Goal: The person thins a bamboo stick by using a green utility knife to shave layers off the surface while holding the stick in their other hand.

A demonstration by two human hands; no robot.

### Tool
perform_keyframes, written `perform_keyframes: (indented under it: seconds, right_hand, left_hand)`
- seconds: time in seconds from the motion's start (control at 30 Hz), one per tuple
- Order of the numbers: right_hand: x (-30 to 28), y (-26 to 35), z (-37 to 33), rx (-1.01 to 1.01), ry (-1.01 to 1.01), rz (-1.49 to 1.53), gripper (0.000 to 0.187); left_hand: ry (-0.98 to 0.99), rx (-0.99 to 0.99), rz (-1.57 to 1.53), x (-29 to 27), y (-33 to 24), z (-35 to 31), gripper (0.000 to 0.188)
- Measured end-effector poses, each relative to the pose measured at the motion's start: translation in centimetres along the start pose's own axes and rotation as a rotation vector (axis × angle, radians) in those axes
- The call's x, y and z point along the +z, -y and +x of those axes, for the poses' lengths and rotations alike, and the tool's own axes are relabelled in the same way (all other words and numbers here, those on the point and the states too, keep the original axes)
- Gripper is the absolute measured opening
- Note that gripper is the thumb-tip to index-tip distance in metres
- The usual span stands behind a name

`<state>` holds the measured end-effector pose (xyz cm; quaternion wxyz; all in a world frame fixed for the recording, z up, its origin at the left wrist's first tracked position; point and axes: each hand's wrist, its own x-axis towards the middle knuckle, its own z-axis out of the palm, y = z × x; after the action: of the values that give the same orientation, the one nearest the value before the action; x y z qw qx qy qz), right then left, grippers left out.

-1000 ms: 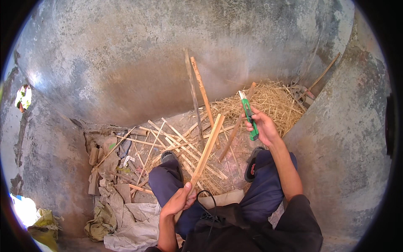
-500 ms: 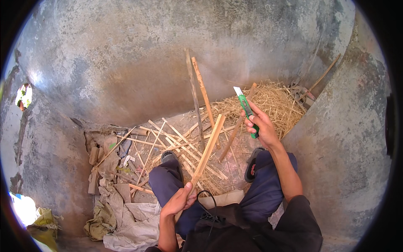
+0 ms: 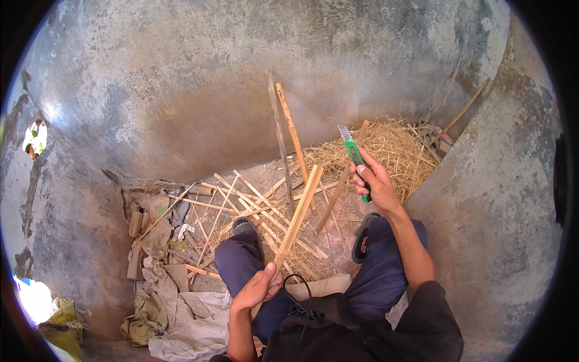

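Note:
My left hand [image 3: 259, 288] is closed around the lower end of a pale wooden strip [image 3: 298, 218], which slants up and away between my knees. A lengthwise line runs along the strip's face. In my right hand [image 3: 376, 181] is a green utility knife [image 3: 356, 158], its blade out and pointing up and slightly left. The blade stays apart from the strip, to the right of its far tip. Fingers cover the lower part of the knife's handle.
Split sticks [image 3: 253, 208] lie scattered on the floor beyond my feet. Two poles [image 3: 293, 127] lean on the far wall [image 3: 199, 90]. A heap of shavings [image 3: 392, 148] sits at the right, pale sacks [image 3: 193, 320] at the lower left. Side walls rise close by.
The knife has tilted slightly, its blade shifting a little down and to the right. My left hand and the wooden strip look almost unmoved.

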<state>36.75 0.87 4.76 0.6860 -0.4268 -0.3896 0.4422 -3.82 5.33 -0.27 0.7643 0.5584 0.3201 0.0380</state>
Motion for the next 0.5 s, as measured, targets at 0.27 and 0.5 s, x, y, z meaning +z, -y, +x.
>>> perform_keyframes:
  seconds: [0.27,0.5]
  right_hand:
    - [0.09,0.15,-0.13,-0.022,0.012,-0.079,0.071]
    - [0.50,0.37,-0.04,0.025,0.007,0.046,0.067]
  left_hand:
    - [-0.003,0.004,0.017,0.07,-0.06,-0.02,0.067]
    - [-0.001,0.008,0.011,-0.19,0.25,-0.01,0.066]
